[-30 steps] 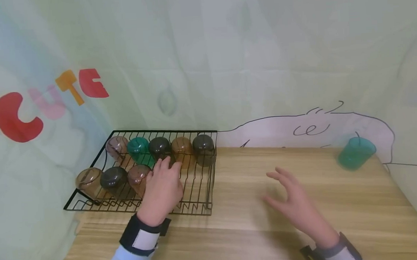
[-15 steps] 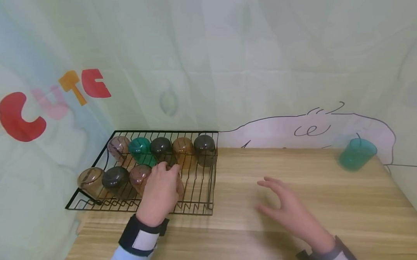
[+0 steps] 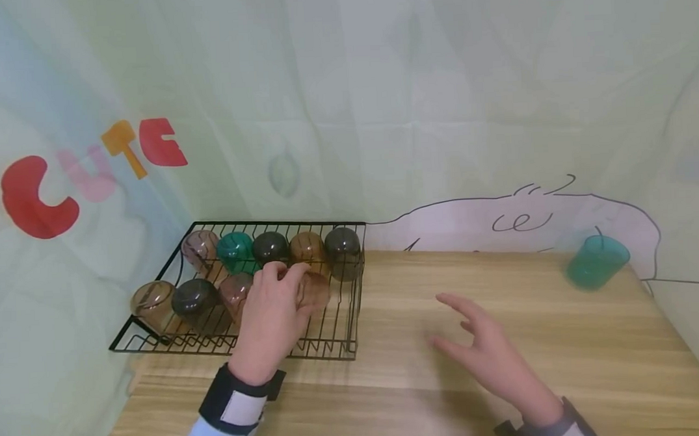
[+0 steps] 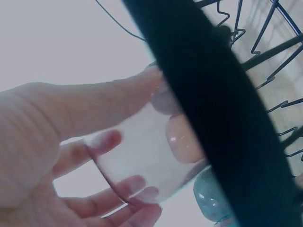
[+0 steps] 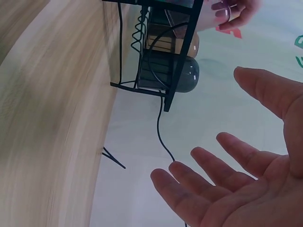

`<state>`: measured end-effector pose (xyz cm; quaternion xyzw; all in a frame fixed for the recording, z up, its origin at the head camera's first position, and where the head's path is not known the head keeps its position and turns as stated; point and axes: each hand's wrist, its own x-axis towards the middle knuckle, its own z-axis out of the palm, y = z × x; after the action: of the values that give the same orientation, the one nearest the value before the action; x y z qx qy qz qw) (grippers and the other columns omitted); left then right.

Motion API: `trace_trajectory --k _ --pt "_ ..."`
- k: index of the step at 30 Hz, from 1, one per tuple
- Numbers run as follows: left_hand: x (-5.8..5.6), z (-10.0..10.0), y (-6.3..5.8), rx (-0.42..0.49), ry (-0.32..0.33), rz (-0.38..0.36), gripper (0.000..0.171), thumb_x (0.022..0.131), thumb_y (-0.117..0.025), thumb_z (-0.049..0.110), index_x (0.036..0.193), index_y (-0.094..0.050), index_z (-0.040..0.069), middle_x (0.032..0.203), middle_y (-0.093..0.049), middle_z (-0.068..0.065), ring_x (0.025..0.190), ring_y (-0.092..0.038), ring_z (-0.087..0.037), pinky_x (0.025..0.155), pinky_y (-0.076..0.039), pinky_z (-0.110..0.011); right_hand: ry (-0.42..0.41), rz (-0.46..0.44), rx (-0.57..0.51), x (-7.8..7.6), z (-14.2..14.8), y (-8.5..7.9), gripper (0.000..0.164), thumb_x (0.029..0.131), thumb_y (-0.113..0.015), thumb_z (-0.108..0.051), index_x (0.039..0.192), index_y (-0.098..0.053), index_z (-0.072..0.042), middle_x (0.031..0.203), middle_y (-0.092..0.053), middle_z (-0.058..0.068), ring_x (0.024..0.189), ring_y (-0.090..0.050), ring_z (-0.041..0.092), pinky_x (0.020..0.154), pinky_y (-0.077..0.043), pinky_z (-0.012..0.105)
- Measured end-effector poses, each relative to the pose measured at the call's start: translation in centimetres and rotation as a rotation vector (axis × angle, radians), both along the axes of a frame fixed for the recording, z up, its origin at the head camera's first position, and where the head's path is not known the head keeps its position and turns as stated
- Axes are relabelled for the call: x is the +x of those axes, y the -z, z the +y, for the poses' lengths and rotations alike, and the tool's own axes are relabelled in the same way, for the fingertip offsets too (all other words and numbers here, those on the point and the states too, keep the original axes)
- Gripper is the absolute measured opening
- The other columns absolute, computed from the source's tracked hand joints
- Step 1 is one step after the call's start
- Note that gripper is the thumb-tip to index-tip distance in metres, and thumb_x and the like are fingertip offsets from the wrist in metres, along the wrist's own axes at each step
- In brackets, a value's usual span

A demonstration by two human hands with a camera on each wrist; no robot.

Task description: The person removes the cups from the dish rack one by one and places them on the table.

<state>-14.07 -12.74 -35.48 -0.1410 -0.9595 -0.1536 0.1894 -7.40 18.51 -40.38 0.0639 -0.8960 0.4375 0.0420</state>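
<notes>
My left hand (image 3: 272,319) grips a see-through pinkish cup (image 3: 316,292) over the front row of the black wire rack (image 3: 279,222). In the left wrist view, the thumb lies along one side of this cup (image 4: 137,151) and the fingers curl round the other, near its dark rim; a dark bar of the rack cuts across that view. Upside-down cups fill the rack around it, among them a teal cup (image 3: 235,249) and a dark grey cup (image 3: 195,303). My right hand (image 3: 496,361) hovers above the table, fingers spread and holding nothing.
A teal cup (image 3: 597,262) stands at the far right of the wooden table (image 3: 413,332), by the back cloth. A patterned cloth (image 3: 468,109) hangs behind and along the left. The rack sits against it at the left.
My left hand has turned slightly and brought the pinkish cup further right and into fuller view. My right hand has shifted a little left and nearer to me.
</notes>
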Motion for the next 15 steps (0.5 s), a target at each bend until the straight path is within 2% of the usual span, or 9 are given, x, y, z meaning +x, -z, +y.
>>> trace_trajectory --k 4,7,10,15 --pt "-0.1 0.3 -0.1 0.089 -0.032 0.047 0.066 0.065 -0.085 0.029 0.122 -0.054 0.014 0.116 -0.051 -0.018 0.102 -0.054 -0.033 0.072 -0.054 -0.05 0.016 0.013 -0.015 -0.1 0.0 -0.3 0.071 0.078 -0.065 -0.057 0.138 -0.04 -0.029 0.146 -0.04 -0.002 0.134 -0.038 0.025 0.101 -0.044 0.047" --pt "-0.2 0.7 -0.1 0.147 -0.052 0.098 0.067 0.066 -0.085 0.034 0.121 -0.053 0.014 0.116 -0.052 -0.016 0.098 -0.059 -0.031 0.074 -0.056 -0.048 0.024 0.032 -0.039 0.0 0.0 -0.5 0.071 0.078 -0.065 -0.055 0.139 -0.04 -0.027 0.146 -0.04 -0.002 0.135 -0.038 0.025 0.101 -0.044 0.046" --pt "-0.1 1.1 -0.1 0.245 -0.042 0.132 0.065 0.066 -0.084 0.035 0.119 -0.053 0.013 0.115 -0.053 -0.013 0.095 -0.062 -0.028 0.074 -0.057 -0.045 0.032 0.045 -0.065 0.0 0.0 -0.8 0.071 0.079 -0.067 -0.052 0.139 -0.041 -0.024 0.145 -0.041 -0.001 0.134 -0.04 0.025 0.1 -0.045 0.045" --pt "0.2 2.6 0.3 0.449 -0.015 0.095 0.065 0.066 -0.083 0.038 0.116 -0.05 0.014 0.111 -0.051 -0.005 0.095 -0.056 -0.017 0.072 -0.057 -0.036 0.042 0.051 -0.11 -0.1 0.0 -1.0 0.07 0.08 -0.068 -0.048 0.139 -0.041 -0.022 0.145 -0.042 0.002 0.131 -0.043 0.026 0.099 -0.046 0.044"
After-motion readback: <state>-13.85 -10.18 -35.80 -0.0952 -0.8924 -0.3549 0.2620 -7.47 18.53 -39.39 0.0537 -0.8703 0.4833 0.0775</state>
